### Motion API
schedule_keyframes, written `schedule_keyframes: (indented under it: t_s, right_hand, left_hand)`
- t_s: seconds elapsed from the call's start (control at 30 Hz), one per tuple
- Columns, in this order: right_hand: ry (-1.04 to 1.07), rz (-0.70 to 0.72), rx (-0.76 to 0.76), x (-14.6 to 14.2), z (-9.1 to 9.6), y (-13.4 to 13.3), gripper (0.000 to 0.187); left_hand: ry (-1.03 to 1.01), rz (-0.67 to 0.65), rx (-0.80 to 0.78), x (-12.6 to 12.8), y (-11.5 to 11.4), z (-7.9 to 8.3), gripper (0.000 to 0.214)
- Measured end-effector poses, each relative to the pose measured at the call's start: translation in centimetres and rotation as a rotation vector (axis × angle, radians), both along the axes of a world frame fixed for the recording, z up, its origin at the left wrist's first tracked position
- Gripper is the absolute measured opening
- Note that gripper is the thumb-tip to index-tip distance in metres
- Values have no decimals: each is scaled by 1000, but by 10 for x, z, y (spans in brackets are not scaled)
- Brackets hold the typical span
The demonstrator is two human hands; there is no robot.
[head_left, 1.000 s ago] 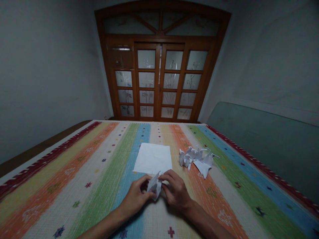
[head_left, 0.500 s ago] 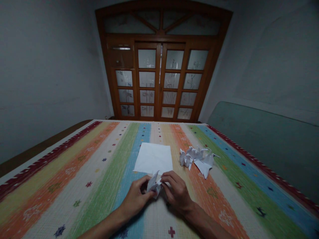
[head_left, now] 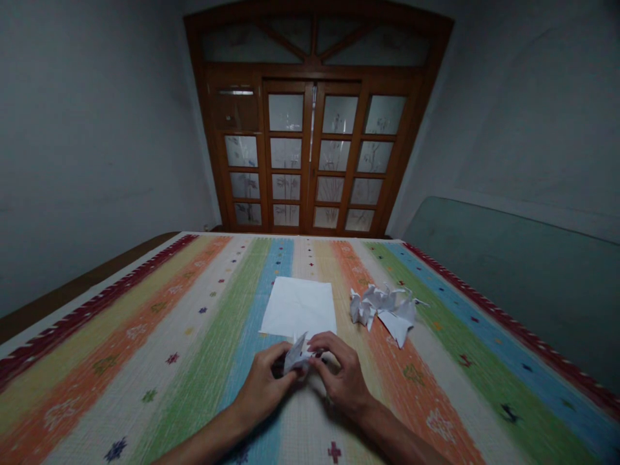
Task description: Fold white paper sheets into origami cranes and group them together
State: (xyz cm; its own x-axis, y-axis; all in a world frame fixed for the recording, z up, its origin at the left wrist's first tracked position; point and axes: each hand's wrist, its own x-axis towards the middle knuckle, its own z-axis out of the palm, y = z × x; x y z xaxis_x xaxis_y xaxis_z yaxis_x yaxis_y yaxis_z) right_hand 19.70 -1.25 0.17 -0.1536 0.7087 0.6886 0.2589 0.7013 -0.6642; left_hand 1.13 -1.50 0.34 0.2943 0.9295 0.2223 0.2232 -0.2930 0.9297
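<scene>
A small piece of folded white paper (head_left: 296, 354) is held up between both hands, just above the striped cloth. My left hand (head_left: 263, 385) pinches its left side between thumb and fingers. On the other side, my right hand (head_left: 343, 376) grips the paper's right edge with thumb and fingertips, which partly cover it. Just beyond the hands lies a flat stack or sheet of white paper (head_left: 299, 305), roughly square. To its right sits a cluster of folded white paper pieces (head_left: 385, 309) with pointed tips.
The striped tablecloth (head_left: 203, 349) covers a wide table. A green rounded panel (head_left: 513, 278) stands along the right side. At the far end are wooden doors (head_left: 310, 155) with glass panes, between pale walls.
My right hand's fingers have shifted slightly left along the folded paper and its thumb now presses from below. My left hand stays nearly in place.
</scene>
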Motion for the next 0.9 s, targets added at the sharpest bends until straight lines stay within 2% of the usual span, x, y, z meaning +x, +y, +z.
schedule_keyframes:
  t_s: [0.23,0.4,0.6,0.73,0.83,0.9]
  right_hand:
    - [-24,-31,53,0,2,-3,14]
    - [0,-91,121,-2,1,-4,11]
    - [40,-55,78,-4,1,-2,9]
    - [100,-55,-3,-4,-2,-1,11]
    - [152,-76,-151,-5,-5,1,5]
    - [182,-90,-258,-5,-6,2,10]
  left_hand:
    - [38,-3,52,0,-2,7,13]
    - [47,-18,53,-1,0,5,17]
    - [57,-20,69,-3,1,-1,17]
    - [44,2,71,-2,0,2,18]
    - [19,-21,43,-1,-1,5,20]
    - [-9,-40,13,-1,0,5,20]
